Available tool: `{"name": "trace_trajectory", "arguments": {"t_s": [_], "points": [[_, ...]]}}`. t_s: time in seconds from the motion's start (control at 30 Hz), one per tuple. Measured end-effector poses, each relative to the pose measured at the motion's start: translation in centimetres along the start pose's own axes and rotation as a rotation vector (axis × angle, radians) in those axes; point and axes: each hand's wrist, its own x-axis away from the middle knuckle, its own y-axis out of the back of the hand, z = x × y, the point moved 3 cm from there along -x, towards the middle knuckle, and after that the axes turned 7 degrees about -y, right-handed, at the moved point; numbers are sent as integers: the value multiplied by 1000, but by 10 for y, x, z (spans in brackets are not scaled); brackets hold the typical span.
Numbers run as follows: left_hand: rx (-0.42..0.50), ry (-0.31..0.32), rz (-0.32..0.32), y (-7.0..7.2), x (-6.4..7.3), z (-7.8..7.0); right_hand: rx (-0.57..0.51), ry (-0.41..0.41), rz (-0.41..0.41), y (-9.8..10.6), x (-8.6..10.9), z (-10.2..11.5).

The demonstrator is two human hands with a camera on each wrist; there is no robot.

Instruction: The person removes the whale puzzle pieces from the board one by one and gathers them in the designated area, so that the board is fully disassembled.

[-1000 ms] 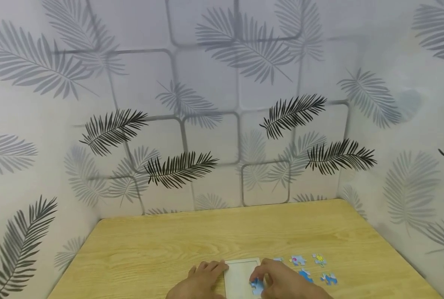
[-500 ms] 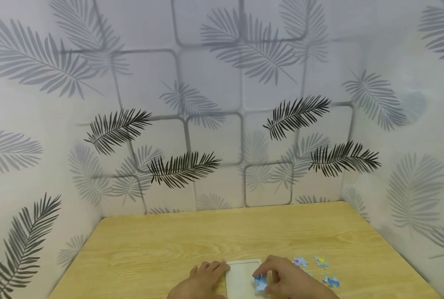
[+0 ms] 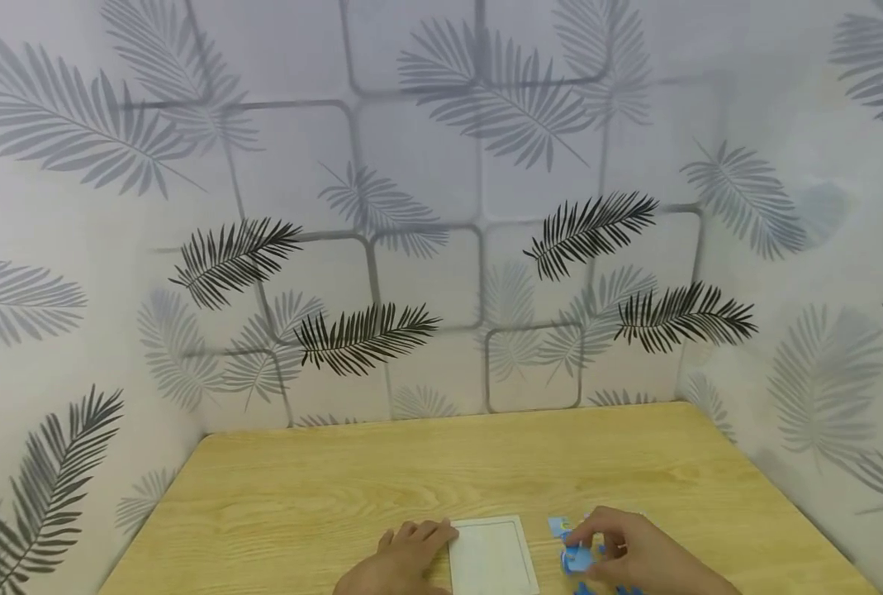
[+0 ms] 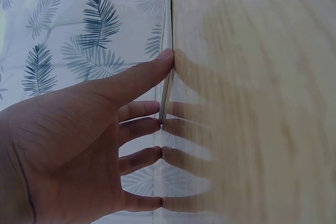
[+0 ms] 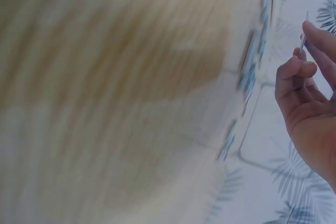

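Observation:
Thumb and index finger of my right hand (image 3: pixel 638 552) pinch a blue jigsaw puzzle piece (image 3: pixel 578 560), raised over other pieces to the right of a cream-white puzzle board (image 3: pixel 490 554). Seen edge-on in the right wrist view, that pinched piece (image 5: pixel 303 43) is a thin sliver, well off the table. My left hand (image 3: pixel 402 558) rests at the board's left side. In the left wrist view, the left thumb touches the edge of the board (image 4: pixel 167 85), while the other fingers of that hand (image 4: pixel 68 140) reach down to the tabletop, spread and fairly straight.
Loose puzzle pieces lie right of the board, among them a light-blue one (image 3: pixel 558 526) and a darker blue one (image 3: pixel 629 591), some partly hidden by the right hand. The wood-grain table (image 3: pixel 300 487) ends at a leaf-patterned wall (image 3: pixel 426 273) behind and at both sides.
My right hand has lifted the puzzle piece off the board's right part and carried it rightward, over the loose pieces. My left hand has stayed at the board's left edge.

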Motion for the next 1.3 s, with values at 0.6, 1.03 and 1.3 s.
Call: {"name": "trace_trajectory", "arguments": {"t_s": [0.6, 1.03, 1.3], "points": [[-2, 29, -18, 11, 5, -21, -71, -88, 51, 53, 81, -53], [33, -2, -16, -6, -5, 4, 69, 41, 16, 54, 87, -56], [51, 2, -38, -3, 5, 0, 64, -6, -51, 54, 78, -40]]}}
